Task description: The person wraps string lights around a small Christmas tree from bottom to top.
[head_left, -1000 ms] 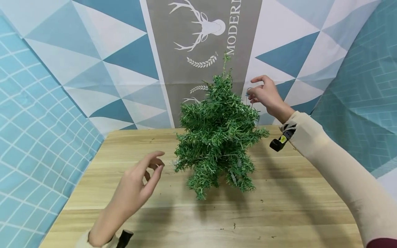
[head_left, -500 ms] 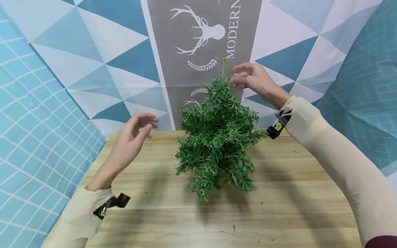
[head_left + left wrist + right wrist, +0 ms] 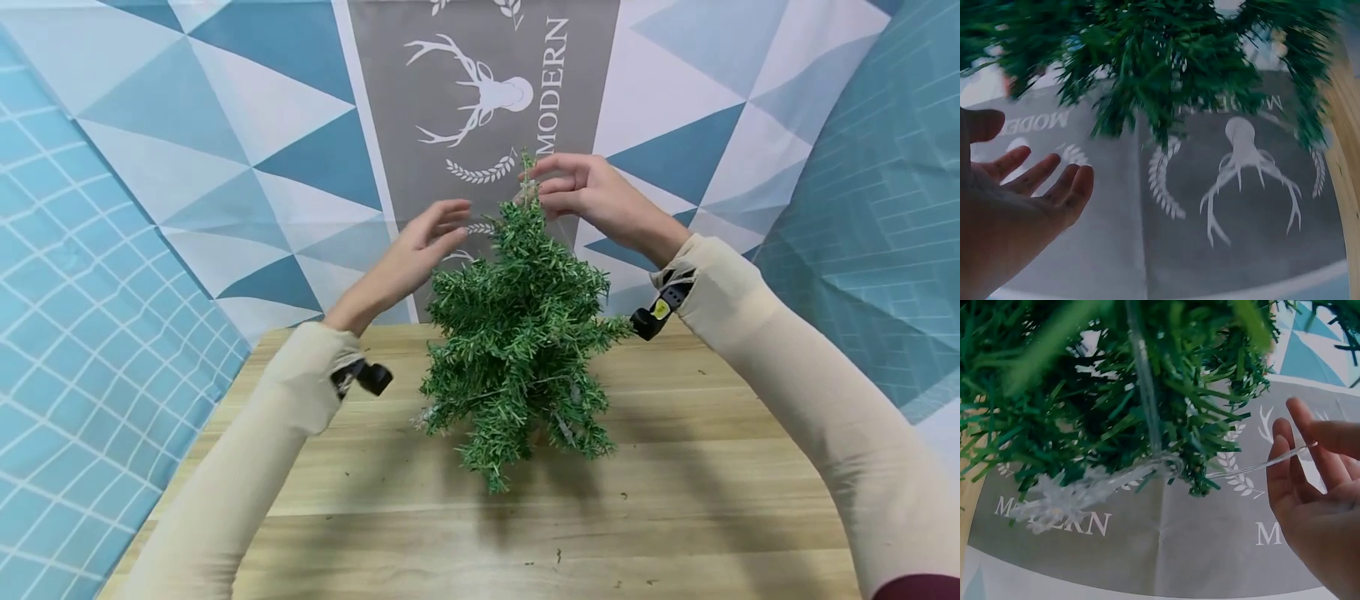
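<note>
A small green artificial Christmas tree (image 3: 517,325) stands upright on the wooden table (image 3: 360,508). My right hand (image 3: 581,190) is at the right of its thin top, pinching a clear light-string wire (image 3: 1249,470) between thumb and fingers. In the right wrist view this wire runs from the hand to the tree, where a clear snowflake light (image 3: 1054,503) hangs among the branches. My left hand (image 3: 411,254) is raised at the upper left of the tree, fingers loosely bent and holding nothing. The left wrist view shows that palm beside blurred branches (image 3: 1147,81).
Behind the tree hangs a patterned backdrop (image 3: 307,167) with a grey deer panel (image 3: 420,183). Blue tiled-print sheets (image 3: 82,317) close off both sides. Several green needle scraps (image 3: 558,556) lie on the table. Wrist cameras (image 3: 372,377) are strapped over both sleeves.
My right hand has moved left from beside the tree to its tip, with the wire still pinched. My left hand has risen from low on the left and come rightward to the upper branches.
</note>
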The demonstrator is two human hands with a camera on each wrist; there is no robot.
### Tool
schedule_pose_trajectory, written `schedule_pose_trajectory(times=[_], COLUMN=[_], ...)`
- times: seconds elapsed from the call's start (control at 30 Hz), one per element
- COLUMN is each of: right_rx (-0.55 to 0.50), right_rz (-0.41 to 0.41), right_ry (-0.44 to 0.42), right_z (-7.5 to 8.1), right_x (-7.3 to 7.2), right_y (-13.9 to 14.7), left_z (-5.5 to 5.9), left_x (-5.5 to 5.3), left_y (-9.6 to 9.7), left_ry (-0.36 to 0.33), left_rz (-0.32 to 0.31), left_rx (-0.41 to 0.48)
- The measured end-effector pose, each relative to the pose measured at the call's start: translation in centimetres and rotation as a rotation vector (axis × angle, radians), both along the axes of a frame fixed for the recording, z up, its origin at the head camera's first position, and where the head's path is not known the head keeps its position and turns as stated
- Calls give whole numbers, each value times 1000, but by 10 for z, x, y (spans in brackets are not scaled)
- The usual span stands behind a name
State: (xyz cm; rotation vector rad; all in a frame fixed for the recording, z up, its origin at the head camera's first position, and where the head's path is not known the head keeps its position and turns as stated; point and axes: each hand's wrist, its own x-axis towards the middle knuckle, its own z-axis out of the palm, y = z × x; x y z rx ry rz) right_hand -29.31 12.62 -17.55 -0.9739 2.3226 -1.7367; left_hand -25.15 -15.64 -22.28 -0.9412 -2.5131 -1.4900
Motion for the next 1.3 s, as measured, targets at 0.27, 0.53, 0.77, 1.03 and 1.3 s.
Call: schedule_pose_trajectory(times=[0.27,0.53,0.77,1.03,1.3], right_rx=[-47,-12,242,461,204], right_rz=[45,2,-27,-3,-43], right_ry=[-15,10,71,124,144], right_z=[1,-11,-23,-36,-45], right_x=[6,8,10,8,19], right_y=[1,8,11,13,12], left_z=[-6,-4,3,9,17], left_x=[-27,-27,-21,-5,21], left_y=[25,6,-13,-35,-50], left_ry=[35,-88,-46,0,-12], left_rz=[2,80,87,75,-7], left_rx=[-25,325,405,419,568])
